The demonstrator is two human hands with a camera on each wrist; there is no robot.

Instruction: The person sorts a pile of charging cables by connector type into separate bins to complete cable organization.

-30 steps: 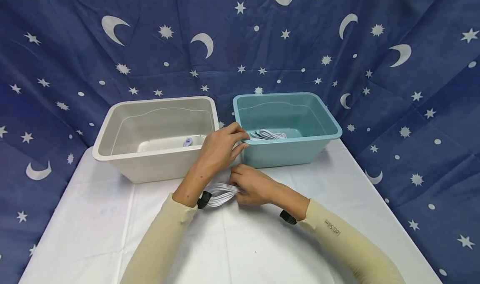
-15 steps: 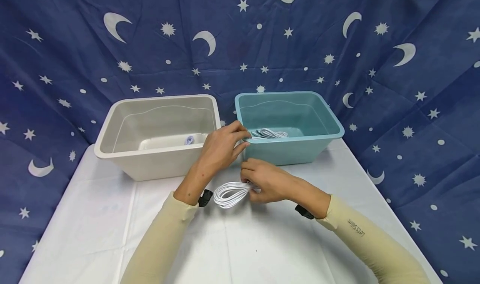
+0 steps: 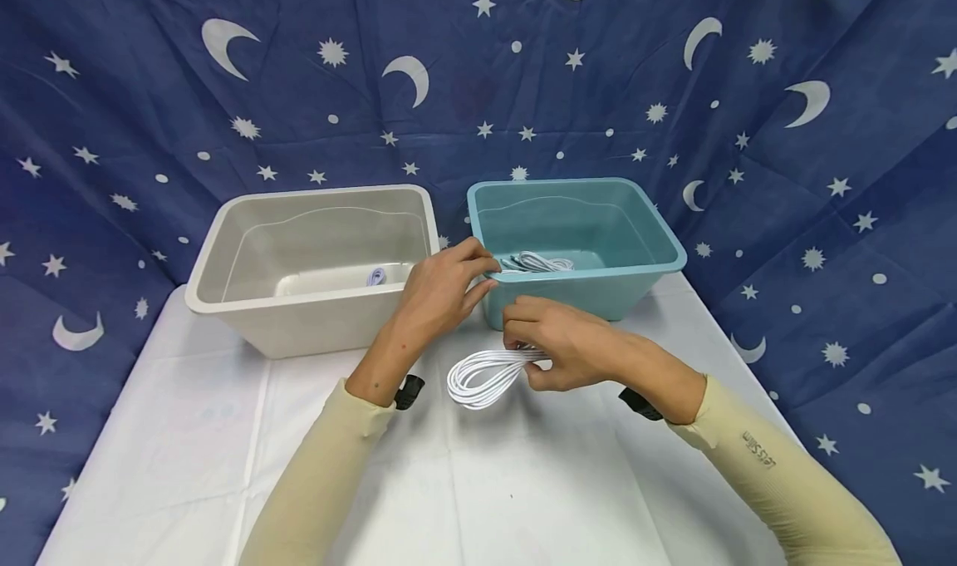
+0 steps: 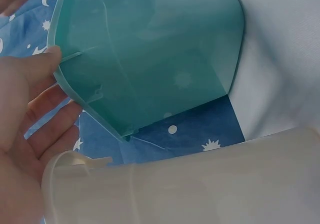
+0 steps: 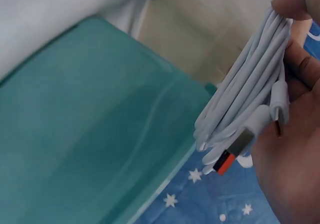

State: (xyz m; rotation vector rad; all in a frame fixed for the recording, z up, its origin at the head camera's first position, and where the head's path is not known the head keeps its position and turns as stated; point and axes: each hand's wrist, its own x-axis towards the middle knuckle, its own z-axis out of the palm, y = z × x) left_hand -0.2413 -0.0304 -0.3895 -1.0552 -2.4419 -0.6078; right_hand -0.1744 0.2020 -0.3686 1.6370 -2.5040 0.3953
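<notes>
My left hand (image 3: 447,285) pinches the near left corner of the rim of a teal plastic bin (image 3: 635,287). In the left wrist view its thumb (image 4: 46,63) presses on the rim, with the fingers on the other side. A coiled white USB cable (image 3: 478,381) hangs from my right hand (image 3: 568,346), which grips one end of the bundle in front of that bin. The right wrist view shows its USB plug (image 5: 234,150), orange inside, beside a smaller connector (image 5: 279,107). Another coiled white cable (image 3: 544,263) lies inside the teal bin.
Left of the teal bin stands a beige bin (image 3: 306,325) with a small pale purple coil (image 3: 376,277) in it. Both stand on a white-covered table (image 3: 419,499). A blue star-and-moon cloth (image 3: 478,67) hangs behind and at the sides.
My right hand has moved rightward and slightly away from me with the coiled cable, which has come out from behind the left wrist. The left hand stays on the rim.
</notes>
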